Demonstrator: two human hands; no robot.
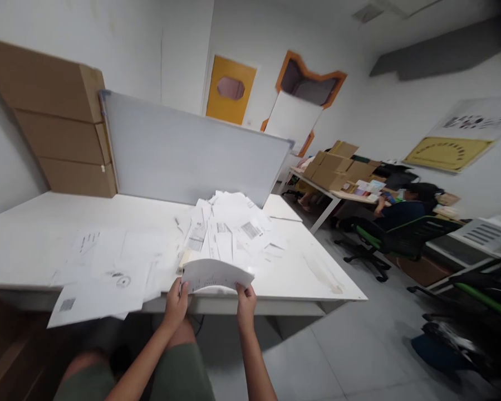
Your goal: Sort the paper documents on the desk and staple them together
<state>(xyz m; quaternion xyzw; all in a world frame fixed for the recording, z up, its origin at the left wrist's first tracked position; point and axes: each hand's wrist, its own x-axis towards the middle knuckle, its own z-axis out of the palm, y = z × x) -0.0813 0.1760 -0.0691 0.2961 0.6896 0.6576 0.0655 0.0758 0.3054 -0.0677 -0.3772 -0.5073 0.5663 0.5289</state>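
Both of my hands hold one bent white paper sheet [215, 274] just above the front edge of the white table [317, 273]. My left hand [176, 303] grips the sheet's left corner with closed fingers. My right hand [246, 303] pinches its right corner. Right behind the sheet a heap of printed papers [229, 228] lies on the table. More loose sheets [104, 273] are spread to the left, one of them hanging over the table's front edge.
A grey divider panel [192, 150] stands along the table's back, with stacked cardboard boxes [54, 117] at the back left. To the right a person [404, 209] sits at another desk with boxes [338, 164]. Green office chairs [379, 236] stand on the tiled floor.
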